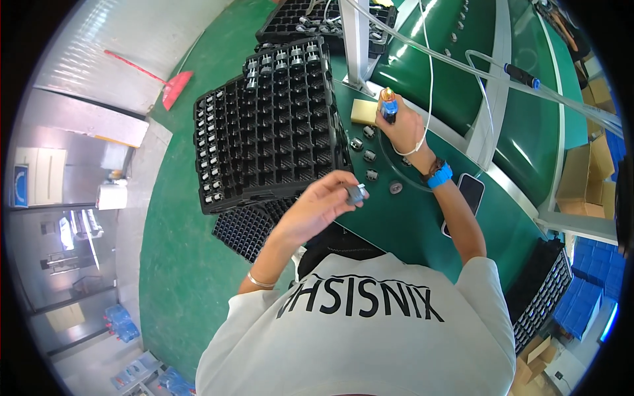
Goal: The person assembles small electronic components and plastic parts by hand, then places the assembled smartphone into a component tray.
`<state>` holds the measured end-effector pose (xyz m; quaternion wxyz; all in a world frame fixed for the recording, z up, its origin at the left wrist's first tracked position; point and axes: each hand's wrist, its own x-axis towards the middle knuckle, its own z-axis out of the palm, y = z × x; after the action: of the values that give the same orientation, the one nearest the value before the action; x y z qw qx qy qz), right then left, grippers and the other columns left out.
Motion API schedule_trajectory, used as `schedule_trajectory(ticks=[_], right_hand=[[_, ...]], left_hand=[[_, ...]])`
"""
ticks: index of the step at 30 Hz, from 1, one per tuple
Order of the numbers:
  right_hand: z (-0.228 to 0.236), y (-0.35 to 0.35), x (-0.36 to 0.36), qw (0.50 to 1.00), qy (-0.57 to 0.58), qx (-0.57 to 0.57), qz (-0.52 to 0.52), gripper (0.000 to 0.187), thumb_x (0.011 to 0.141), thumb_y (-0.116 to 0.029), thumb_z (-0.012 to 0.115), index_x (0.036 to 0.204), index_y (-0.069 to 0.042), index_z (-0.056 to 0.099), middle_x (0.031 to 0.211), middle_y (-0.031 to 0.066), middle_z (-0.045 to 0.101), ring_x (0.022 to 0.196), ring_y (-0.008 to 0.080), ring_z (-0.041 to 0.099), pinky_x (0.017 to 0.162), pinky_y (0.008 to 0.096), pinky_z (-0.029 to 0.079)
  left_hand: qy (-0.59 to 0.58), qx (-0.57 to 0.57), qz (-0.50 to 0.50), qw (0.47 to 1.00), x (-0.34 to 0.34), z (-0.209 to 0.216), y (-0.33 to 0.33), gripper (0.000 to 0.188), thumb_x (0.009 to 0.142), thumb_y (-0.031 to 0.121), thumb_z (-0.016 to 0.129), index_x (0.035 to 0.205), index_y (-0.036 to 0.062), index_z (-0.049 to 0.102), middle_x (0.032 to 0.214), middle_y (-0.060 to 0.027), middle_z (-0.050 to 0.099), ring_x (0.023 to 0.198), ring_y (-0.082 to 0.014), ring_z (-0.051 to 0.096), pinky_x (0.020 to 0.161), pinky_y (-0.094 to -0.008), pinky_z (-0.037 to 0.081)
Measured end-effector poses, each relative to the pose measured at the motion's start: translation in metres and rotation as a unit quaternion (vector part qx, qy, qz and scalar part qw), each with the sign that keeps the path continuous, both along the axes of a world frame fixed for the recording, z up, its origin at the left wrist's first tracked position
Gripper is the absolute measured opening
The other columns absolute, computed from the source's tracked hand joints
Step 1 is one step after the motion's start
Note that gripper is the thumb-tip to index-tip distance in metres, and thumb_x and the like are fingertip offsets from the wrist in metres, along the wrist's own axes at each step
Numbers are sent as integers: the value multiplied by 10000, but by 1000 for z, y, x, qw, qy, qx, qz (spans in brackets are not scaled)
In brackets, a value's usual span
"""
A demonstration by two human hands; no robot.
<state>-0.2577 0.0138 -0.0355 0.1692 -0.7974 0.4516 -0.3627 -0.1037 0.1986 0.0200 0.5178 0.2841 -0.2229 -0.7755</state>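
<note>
My left hand (317, 206) pinches a small silver metal part (356, 193), like a little motor, between thumb and fingertips, just off the tray's near right corner. My right hand (404, 132) is wrapped round a blue-and-black hand tool (389, 107) with an orange top; its exact kind is unclear. Several similar metal parts (370, 156) lie loose on the green tabletop (422, 228) between my hands. Left of them, a large black compartment tray (277, 135) is tilted and holds silver parts along its left column and in its far rows.
A yellow block (364, 111) lies beside my right hand, and a phone (470, 195) by my right forearm. White cables and a metal post (355, 43) rise at the table's back. Beyond runs a green conveyor belt (422, 59). Another black tray (241, 232) sits lower left.
</note>
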Motion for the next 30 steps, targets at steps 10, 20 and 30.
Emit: schedule_trajectory(ticks=[10,20,30], right_hand=[[-3,1,-1,1000,-3,3,0,310,743,-222,623,960,-39,498,652,186,575,605,361,575,507,403,456],[5,-2,-5,999,23,35,-5,368,765,-257,627,1022,-30,493,641,140,571,568,268,584,519,328,447],[2,-4,0,997,-46,44,48,295,790,-204,599,979,6,514,643,158,561,541,249,577,516,302,438]], left_hand=[[28,-9,-20,999,-26,-3,25,272,827,160,577,1043,34,472,1020,-124,539,890,-149,536,794,-242,445],[45,6,-48,998,-36,-16,39,235,852,183,547,1039,57,480,1003,-108,534,885,-127,530,797,-228,438],[58,36,-34,997,-31,-37,55,234,858,195,539,1044,67,479,1005,-98,535,896,-128,524,810,-237,425]])
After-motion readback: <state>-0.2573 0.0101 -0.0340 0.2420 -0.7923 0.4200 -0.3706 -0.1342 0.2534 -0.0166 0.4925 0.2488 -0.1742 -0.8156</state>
